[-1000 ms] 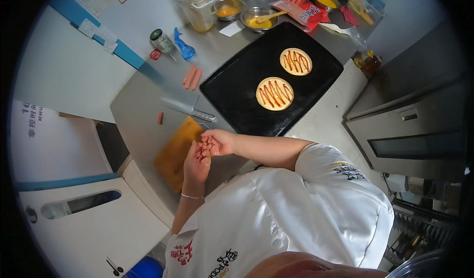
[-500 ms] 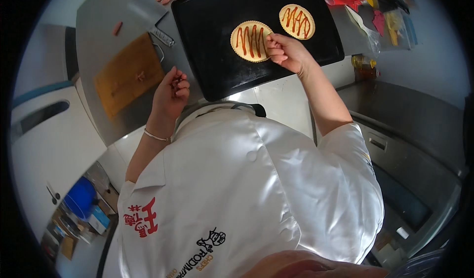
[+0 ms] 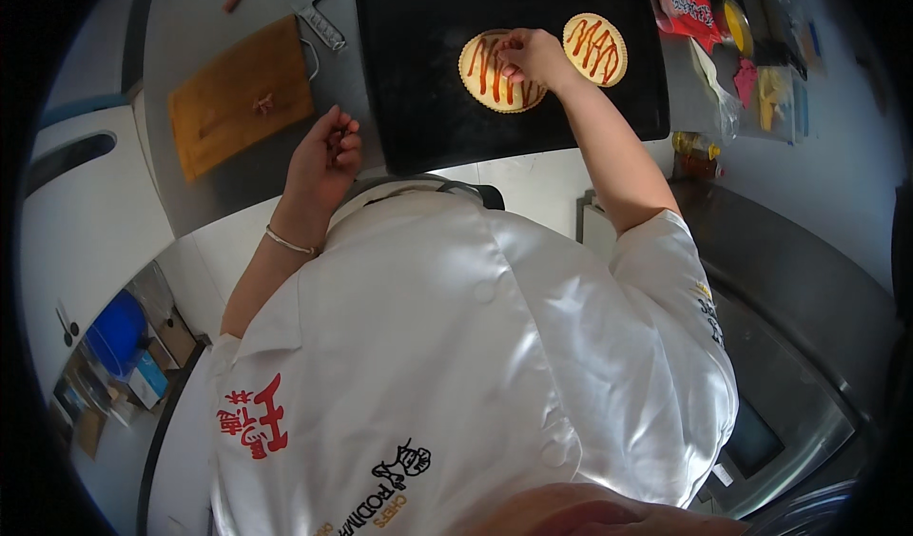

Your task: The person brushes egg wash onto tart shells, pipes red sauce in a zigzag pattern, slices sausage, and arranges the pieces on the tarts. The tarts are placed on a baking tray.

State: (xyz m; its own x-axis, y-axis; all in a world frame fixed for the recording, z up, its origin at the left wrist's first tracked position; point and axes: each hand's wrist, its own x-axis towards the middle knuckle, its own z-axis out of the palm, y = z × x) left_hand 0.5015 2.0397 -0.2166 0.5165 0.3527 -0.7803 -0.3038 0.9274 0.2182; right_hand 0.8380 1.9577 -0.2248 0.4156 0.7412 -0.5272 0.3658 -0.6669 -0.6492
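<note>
My right hand [image 3: 531, 58] is over a round crimped-edge dough base [image 3: 483, 87] striped with red sauce. Its fingertips are pinched together above the upper part of the base; what they hold, if anything, is too small to make out. A second sauced dough base [image 3: 596, 49] lies to the right on the same black baking tray [image 3: 418, 89]. My left hand [image 3: 326, 158] hovers between the tray and a brown cutting board [image 3: 209, 117], fingers curled inward around something I cannot make out. Small pinkish chopped bits [image 3: 262, 105] lie on the board.
Beyond the board lies a cleaver [image 3: 321, 28] on the steel counter, with a sausage piece [image 3: 235, 0] farther left. Right of the tray are a red package [image 3: 687, 8], a clear plastic bag [image 3: 715, 89] and a bottle of yellow liquid [image 3: 695, 145].
My right hand has shifted from the right edge of the left base to over its upper part. My left hand stays curled. The view has shifted, and the sausages at the top are out of sight.
</note>
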